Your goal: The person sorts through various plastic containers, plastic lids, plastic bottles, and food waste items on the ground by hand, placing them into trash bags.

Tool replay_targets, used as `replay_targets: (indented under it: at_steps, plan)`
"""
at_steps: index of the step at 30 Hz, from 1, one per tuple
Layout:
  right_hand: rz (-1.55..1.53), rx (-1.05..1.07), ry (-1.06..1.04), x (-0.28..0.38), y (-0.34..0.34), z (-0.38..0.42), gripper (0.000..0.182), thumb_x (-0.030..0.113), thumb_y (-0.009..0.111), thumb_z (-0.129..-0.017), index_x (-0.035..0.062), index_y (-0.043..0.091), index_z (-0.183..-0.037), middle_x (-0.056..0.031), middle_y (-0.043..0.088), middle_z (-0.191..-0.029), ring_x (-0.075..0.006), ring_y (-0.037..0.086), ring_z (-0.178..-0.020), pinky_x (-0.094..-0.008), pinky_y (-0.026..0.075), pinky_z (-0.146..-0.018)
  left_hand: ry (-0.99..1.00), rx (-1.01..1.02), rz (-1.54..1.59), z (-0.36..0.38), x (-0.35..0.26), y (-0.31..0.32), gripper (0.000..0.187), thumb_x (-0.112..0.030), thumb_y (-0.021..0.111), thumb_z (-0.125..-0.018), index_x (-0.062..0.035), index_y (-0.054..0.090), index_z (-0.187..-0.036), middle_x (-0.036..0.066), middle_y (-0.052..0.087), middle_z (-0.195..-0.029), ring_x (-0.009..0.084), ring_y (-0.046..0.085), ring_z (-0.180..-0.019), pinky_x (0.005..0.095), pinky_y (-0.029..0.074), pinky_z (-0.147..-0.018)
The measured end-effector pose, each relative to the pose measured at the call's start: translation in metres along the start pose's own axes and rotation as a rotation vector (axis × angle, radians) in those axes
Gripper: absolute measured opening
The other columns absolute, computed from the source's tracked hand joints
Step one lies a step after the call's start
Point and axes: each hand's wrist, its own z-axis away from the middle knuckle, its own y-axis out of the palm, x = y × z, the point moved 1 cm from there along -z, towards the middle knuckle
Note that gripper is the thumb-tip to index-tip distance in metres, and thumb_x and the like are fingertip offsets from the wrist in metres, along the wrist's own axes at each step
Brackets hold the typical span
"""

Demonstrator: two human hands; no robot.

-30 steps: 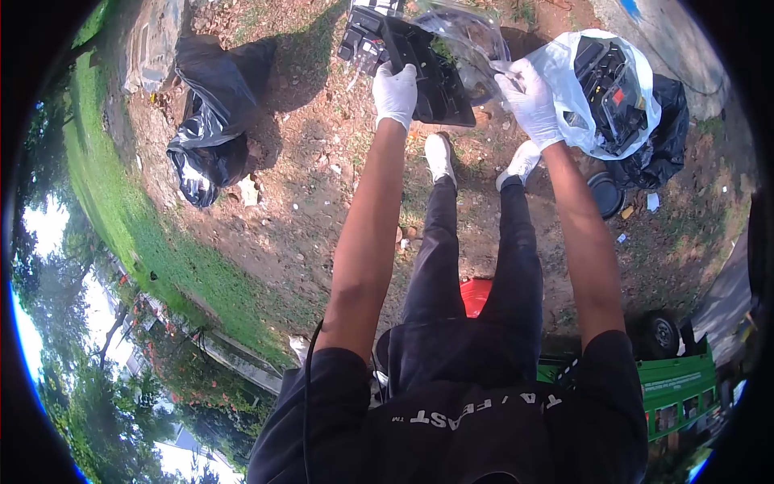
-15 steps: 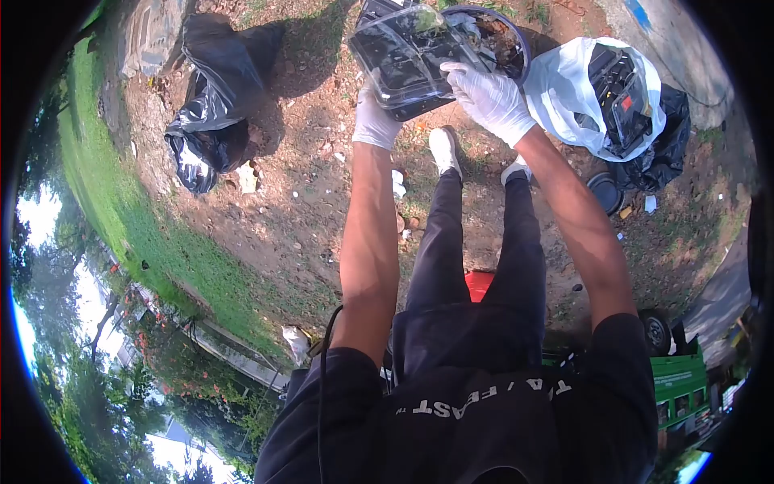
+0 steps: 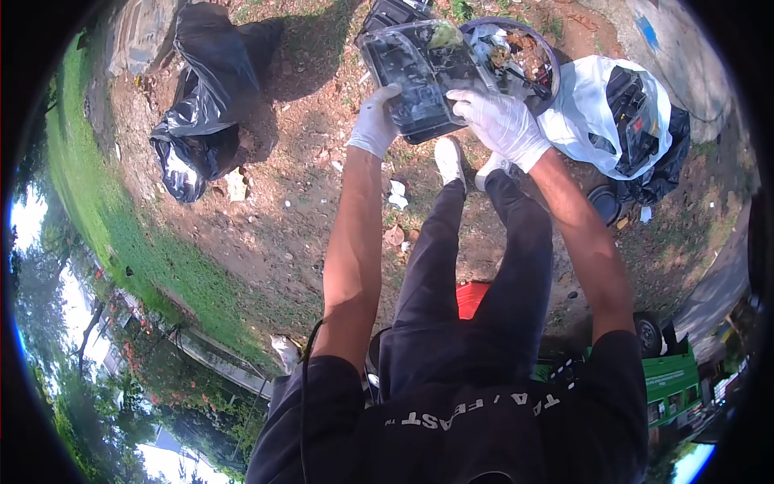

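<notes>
A black plastic tray with a clear, smudged surface (image 3: pixel 423 77) is held between my two gloved hands, with a greenish bit near its far edge. My left hand (image 3: pixel 377 121) grips its left near corner, thumb on top. At the right near side, my right hand (image 3: pixel 501 125) closes on the edge, fingers over the top. Just beyond and right of the tray stands a round bin (image 3: pixel 555 71) of mixed waste. Further black trays (image 3: pixel 391 14) lie behind the held one.
To the right, a white bag (image 3: pixel 564 109) holds black trays, beside a black bag (image 3: pixel 679 149) and a dark round lid (image 3: pixel 603 203). Another black bag (image 3: pixel 214 81) stands at left. Paper scraps lie on the dirt. A green vehicle (image 3: pixel 673 383) is at lower right.
The tray has come lower and slightly right in view, tilting so more of its surface shows. More of the bin's contents is visible. The feet have shifted closer together.
</notes>
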Motion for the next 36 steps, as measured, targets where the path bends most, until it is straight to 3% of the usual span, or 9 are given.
replay_targets:
  at_steps: [4,6,9,11,16,19,24,29,36]
  plan:
    - [-0.692,-0.144,0.305,-0.017,0.016,0.013,0.047,0.024,0.084,-0.082,0.0143,0.063,-0.122,-0.0062,0.071,-0.116,-0.0225,0.073,-0.094,-0.0359,0.056,-0.079,0.041,-0.063,0.022,-0.022,0.015,-0.015,0.036,-0.011,0.068,-0.085,-0.0038,0.063,-0.12,0.01,0.072,-0.111,0.0283,0.07,-0.101,0.0432,0.056,-0.098]
    - [-0.848,-0.199,0.428,-0.04,0.031,0.02,0.045,0.019,0.084,-0.083,0.0126,0.063,-0.123,-0.0008,0.071,-0.114,-0.0132,0.069,-0.094,-0.0292,0.053,-0.082,0.102,-0.035,0.084,-0.028,0.025,-0.014,0.04,-0.01,0.068,-0.084,-0.0034,0.062,-0.123,0.009,0.071,-0.114,0.0269,0.069,-0.104,0.0437,0.055,-0.099]
    - [-1.246,-0.475,0.696,-0.079,0.052,0.024,0.027,0.029,0.064,-0.102,0.0041,0.068,-0.112,0.0023,0.073,-0.096,-0.0026,0.053,-0.068,-0.0231,0.045,-0.062,0.15,-0.017,0.15,-0.038,0.05,-0.009,0.04,-0.011,0.068,-0.088,-0.0048,0.062,-0.127,0.009,0.07,-0.119,0.0259,0.068,-0.107,0.0433,0.054,-0.099]
    - [-1.481,-0.539,1.105,-0.097,0.05,0.029,0.047,0.048,0.051,-0.106,0.0054,0.07,-0.098,-0.0038,0.071,-0.077,-0.0086,0.055,-0.055,-0.0238,0.045,-0.049,0.207,-0.037,0.131,-0.05,0.065,-0.01,0.04,-0.016,0.069,-0.092,-0.0069,0.061,-0.13,0.008,0.069,-0.124,0.0267,0.066,-0.113,0.0439,0.052,-0.103]
    - [-1.7,-0.682,1.095,-0.139,0.072,0.048,0.047,0.047,0.054,-0.105,0.0047,0.071,-0.092,-0.006,0.07,-0.077,-0.013,0.064,-0.06,-0.025,0.051,-0.053,0.189,-0.118,0.265,-0.06,0.084,-0.021,0.041,-0.03,0.068,-0.096,-0.01,0.061,-0.13,0.006,0.067,-0.127,0.0272,0.063,-0.117,0.0507,0.049,-0.103]
    - [-1.258,-0.91,1.149,-0.152,0.066,0.058,0.02,0.023,0.069,-0.098,0.004,0.073,-0.093,-0.0002,0.066,-0.073,-0.0078,0.058,-0.058,-0.0229,0.044,-0.051,0.218,-0.267,0.277,-0.048,0.071,-0.032,0.032,-0.034,0.07,-0.094,-0.0131,0.066,-0.118,0.003,0.068,-0.121,0.0261,0.064,-0.112,0.0509,0.049,-0.101]
    - [-0.484,-0.433,1.106,-0.175,0.048,0.1,0.024,0.027,0.077,-0.091,0.0037,0.074,-0.096,-0.006,0.069,-0.073,-0.0147,0.063,-0.061,-0.0274,0.048,-0.058,0.333,-0.288,0.244,-0.044,0.046,-0.087,0.026,-0.04,0.074,-0.091,-0.0176,0.068,-0.103,0.0,0.066,-0.114,0.0248,0.062,-0.11,0.0497,0.049,-0.099]
    - [0.136,-0.358,0.648,-0.182,0.072,0.109,0.028,0.019,0.082,-0.083,0.0021,0.072,-0.103,-0.0116,0.069,-0.092,-0.0271,0.066,-0.073,-0.0359,0.052,-0.068,0.388,-0.422,0.166,-0.037,0.041,-0.123,0.042,-0.039,0.072,-0.092,-0.0105,0.064,-0.123,0.006,0.064,-0.127,0.0246,0.059,-0.118,0.0467,0.049,-0.101]
    - [0.285,-0.159,0.633,-0.149,0.079,0.055,0.021,0.02,0.073,-0.088,0.0072,0.072,-0.104,-0.0141,0.07,-0.099,-0.0345,0.071,-0.089,-0.0422,0.057,-0.076,0.342,-0.512,0.096,-0.026,0.06,-0.097,0.067,-0.041,0.066,-0.095,-0.0073,0.047,-0.148,0.011,0.053,-0.146,0.0291,0.052,-0.132,0.0496,0.043,-0.109]
